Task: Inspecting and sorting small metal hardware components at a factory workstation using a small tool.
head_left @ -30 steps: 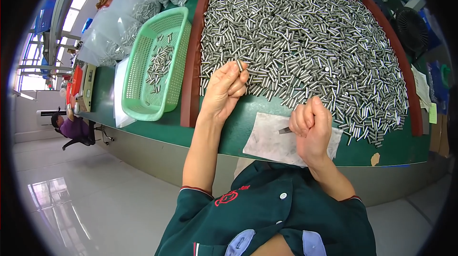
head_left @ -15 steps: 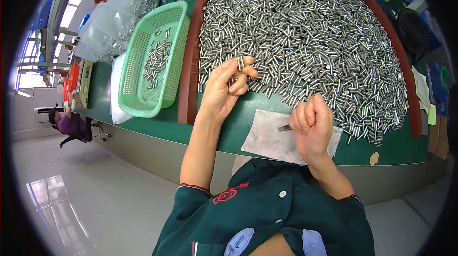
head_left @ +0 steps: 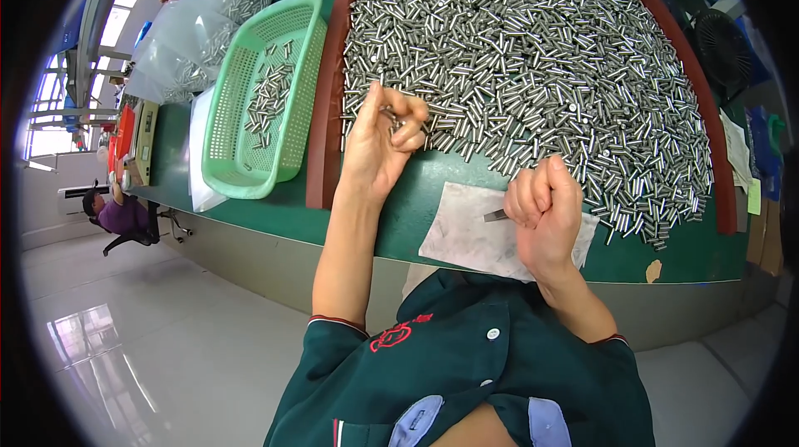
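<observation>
A broad heap of short, shiny metal pins (head_left: 516,56) covers most of the green table. At the heap's near left edge is my left hand (head_left: 381,143), its fingers curled around metal pins that show only partly; the thumb points up. My right hand (head_left: 545,218) is closed in a fist over a pale, smudged cloth (head_left: 466,230) at the near edge. From that fist sticks the flat grey tip of a metal tool (head_left: 495,216); the fist hides the rest, so its kind is unclear. Left of the heap stands a light green plastic basket (head_left: 218,135) with some pins inside.
Dark red strips (head_left: 326,139) border the heap on its left, far and right sides. Clear plastic bags of pins (head_left: 241,2) stand at the far left, by a scale (head_left: 143,143). A black fan (head_left: 720,52) is at the right. Two other people work at the left.
My left hand has drawn slightly left, and the pin that stood between its thumb and forefinger no longer shows there. My right hand has barely moved.
</observation>
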### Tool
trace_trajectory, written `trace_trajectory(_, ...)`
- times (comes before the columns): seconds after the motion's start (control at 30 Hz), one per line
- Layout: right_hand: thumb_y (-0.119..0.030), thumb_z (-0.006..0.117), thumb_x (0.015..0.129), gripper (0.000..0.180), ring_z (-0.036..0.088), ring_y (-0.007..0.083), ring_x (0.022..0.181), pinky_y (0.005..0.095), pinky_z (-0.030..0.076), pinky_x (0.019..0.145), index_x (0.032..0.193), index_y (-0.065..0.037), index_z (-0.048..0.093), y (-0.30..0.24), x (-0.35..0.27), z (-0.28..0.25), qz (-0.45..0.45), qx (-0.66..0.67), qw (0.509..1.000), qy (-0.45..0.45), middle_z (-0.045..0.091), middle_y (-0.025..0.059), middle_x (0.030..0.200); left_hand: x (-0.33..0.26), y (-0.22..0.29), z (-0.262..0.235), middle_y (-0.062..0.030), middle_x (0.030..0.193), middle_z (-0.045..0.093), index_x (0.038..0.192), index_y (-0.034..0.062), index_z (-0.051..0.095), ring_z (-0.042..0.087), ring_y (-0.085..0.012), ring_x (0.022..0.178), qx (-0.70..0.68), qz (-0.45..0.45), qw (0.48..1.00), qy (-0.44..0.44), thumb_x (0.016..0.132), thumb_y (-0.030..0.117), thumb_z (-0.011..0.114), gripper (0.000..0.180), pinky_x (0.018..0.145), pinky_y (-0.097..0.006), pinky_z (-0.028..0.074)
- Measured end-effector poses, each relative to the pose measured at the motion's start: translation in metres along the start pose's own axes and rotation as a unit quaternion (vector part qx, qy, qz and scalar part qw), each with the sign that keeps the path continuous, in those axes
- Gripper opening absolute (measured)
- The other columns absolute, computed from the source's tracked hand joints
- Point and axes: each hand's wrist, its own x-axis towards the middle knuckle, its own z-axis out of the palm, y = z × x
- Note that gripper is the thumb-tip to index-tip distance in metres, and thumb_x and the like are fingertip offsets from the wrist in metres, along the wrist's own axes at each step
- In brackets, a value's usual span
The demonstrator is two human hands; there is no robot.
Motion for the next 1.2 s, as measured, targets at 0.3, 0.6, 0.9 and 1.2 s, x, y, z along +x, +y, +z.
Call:
trace_trajectory(0.3,-0.020,0.030,0.090,0.041,0.019,0.0066,0.039,0.0223,0.018,0.037,0.050,-0.009,0.028,0.000,0.000,0.000,0.000,0.001,1.000,0.003,0.028,-0.0004,0.042,0.007,-0.014,0.012,-0.0019,0.056,0.055,0.076,-0.0008,0.060,0.046,-0.0053,0.047,0.633,0.245,0.718,0.155,0.078,0.011,0.057,0.013,0.044,-0.018,0.035)
trace_trajectory(0.6,-0.021,0.031,0.089,0.041,0.020,0.0064,0.040,0.0223,0.018,0.038,0.050,-0.009,0.029,-0.001,0.000,0.000,0.012,0.005,1.000,0.003,0.029,-0.0007,0.043,0.033,-0.030,0.020,-0.0134,0.054,0.055,0.077,0.0040,0.054,0.054,-0.0311,0.050,0.830,0.228,0.496,0.119,0.073,0.015,0.060,0.012,0.047,-0.040,0.040)
trace_trajectory(0.9,-0.022,0.032,0.089,0.041,0.020,0.0061,0.040,0.0221,0.018,0.038,0.050,-0.009,0.028,-0.002,0.000,-0.002,0.010,-0.001,1.000,0.001,0.028,-0.0007,0.043,0.019,-0.018,0.018,-0.0001,0.063,0.045,0.086,0.0049,0.049,0.031,-0.0035,0.048,0.147,-0.010,0.989,-0.008,0.083,0.011,0.050,0.007,0.042,-0.016,0.026)
trace_trajectory(1.2,-0.022,0.033,0.089,0.041,0.020,0.0061,0.040,0.0222,0.018,0.038,0.050,-0.009,0.029,-0.002,-0.001,-0.001,0.017,0.003,1.000,0.004,0.028,-0.0011,0.043,0.016,-0.016,0.012,-0.0076,0.077,0.055,0.099,0.0018,0.053,0.028,-0.0020,0.047,0.140,-0.030,0.990,0.004,0.085,0.008,0.045,0.017,0.041,-0.015,0.024)
